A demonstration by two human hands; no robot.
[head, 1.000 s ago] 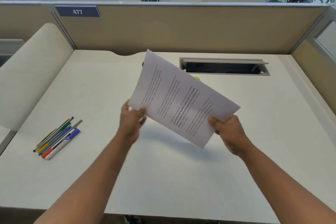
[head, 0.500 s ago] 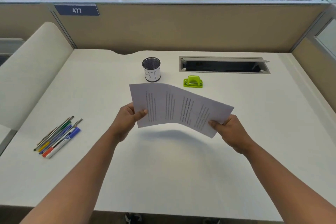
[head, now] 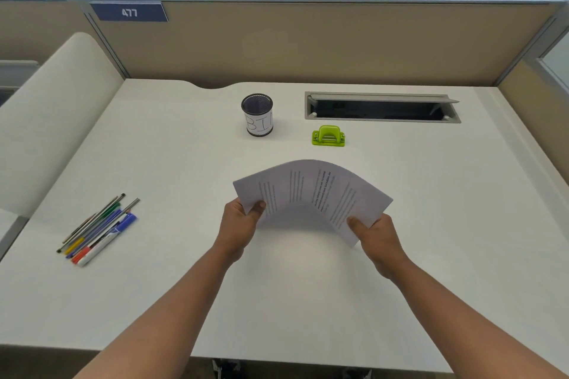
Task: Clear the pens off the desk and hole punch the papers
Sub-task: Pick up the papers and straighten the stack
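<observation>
A thin stack of printed papers [head: 311, 191] arches upward above the middle of the white desk [head: 446, 224]. My left hand [head: 240, 226] pinches its left corner and my right hand [head: 377, 235] grips its right edge. Several pens and markers [head: 98, 229] lie bundled together on the desk at the left. A small green hole punch [head: 328, 136] sits behind the papers. To its left stands a black mesh cup [head: 257, 114] with a white label reading BIN.
An open grey cable slot [head: 381, 108] is set into the desk at the back right. Beige partition walls [head: 308, 46] close off the back and right. A cream curved divider [head: 52, 114] rises on the left.
The papers came down from a raised, tilted hold to low over the desk and now bow upward. Both hands moved down and nearer me. The cup and hole punch became visible.
</observation>
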